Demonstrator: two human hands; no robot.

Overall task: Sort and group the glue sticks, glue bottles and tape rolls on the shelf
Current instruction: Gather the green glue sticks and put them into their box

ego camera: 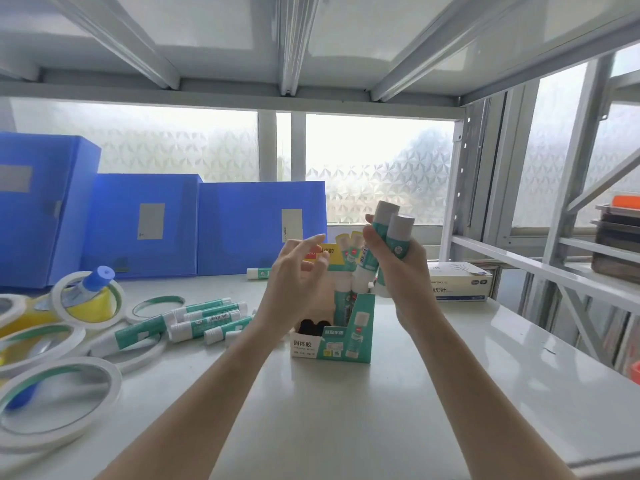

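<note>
My right hand (pixel 398 268) is raised above the shelf, shut on a bunch of green-and-white glue sticks (pixel 394 230) held upright. My left hand (pixel 298 271) hovers beside it, open with fingers spread, holding nothing. Below both hands stands a green-and-white display box (pixel 349 344) with a few glue sticks upright in it. Several loose glue sticks (pixel 204 318) lie left of the box, and one lone glue stick (pixel 258 273) lies at the back. White tape rolls (pixel 59 400) are piled at the left. A blue-capped glue bottle (pixel 93 284) pokes through a yellow tape roll (pixel 91 306).
Three blue file boxes (pixel 145 223) stand along the back left. A white carton of clips (pixel 460 282) lies at the back right. The white shelf surface (pixel 450 393) runs to the right edge, beyond which metal uprights (pixel 453 188) and another rack stand.
</note>
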